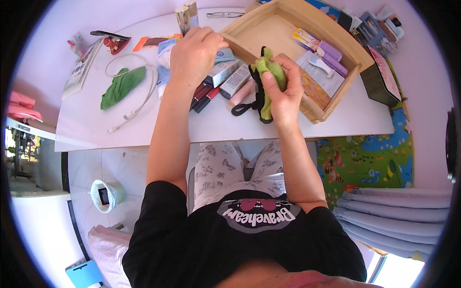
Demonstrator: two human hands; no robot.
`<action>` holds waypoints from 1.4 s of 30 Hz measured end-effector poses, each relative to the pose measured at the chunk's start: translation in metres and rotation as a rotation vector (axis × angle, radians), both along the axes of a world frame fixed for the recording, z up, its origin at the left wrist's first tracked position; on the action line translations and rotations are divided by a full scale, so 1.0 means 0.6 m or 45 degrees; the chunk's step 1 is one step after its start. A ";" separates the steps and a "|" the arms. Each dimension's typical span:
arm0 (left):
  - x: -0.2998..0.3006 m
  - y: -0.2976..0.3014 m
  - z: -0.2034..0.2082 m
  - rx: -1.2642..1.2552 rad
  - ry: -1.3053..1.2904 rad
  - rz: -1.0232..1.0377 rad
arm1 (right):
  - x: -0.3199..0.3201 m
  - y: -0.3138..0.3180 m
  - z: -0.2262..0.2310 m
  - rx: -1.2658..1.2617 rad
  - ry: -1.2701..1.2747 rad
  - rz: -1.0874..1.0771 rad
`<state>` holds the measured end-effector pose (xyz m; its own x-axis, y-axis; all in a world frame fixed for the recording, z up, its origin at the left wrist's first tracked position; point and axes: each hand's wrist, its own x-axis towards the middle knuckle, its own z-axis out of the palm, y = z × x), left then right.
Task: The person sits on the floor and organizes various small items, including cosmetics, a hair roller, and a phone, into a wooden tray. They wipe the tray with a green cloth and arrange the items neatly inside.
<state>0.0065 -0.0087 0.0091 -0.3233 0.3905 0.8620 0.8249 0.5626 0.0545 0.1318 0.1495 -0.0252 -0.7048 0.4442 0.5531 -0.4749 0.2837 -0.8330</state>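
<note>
My right hand (286, 89) grips a lime-green cloth (264, 65) with black trim and a black loop, in front of the wooden drawer box (324, 113). My left hand (193, 55) is raised over the table, fingers curled together; whatever they hold, if anything, is hidden. Beneath and beside it lie several small cartons, among them a grey-and-white box (235, 79), plus dark red lipstick-like tubes (207, 99) and a pink tube (243, 92). Two gold-capped bottles (183, 20) stand just beyond the left hand. Inside the box are a purple plastic item (330, 54) and flat packets.
On the white table's (91, 127) left side lie a green cloth (122, 87) and a white cable (153, 81). Farther back are a phone on a red stand (114, 43) and eyeglasses (224, 15). A dark box (384, 79) stands at the right edge; a wastebasket (115, 194) is on the floor.
</note>
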 end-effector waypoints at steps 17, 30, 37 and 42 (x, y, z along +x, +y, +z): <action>0.006 0.031 0.008 -0.188 -0.256 -0.100 | 0.019 0.008 -0.027 0.835 -0.061 -0.230; -0.088 0.312 0.042 -0.840 -0.540 -0.543 | 0.020 0.010 -0.025 0.848 -0.121 -0.232; -0.106 0.391 0.030 -0.946 -0.671 -0.470 | 0.020 0.012 -0.024 0.849 -0.172 -0.257; -0.124 0.394 0.016 -1.052 -0.546 -0.372 | 0.019 0.010 -0.025 0.844 -0.165 -0.249</action>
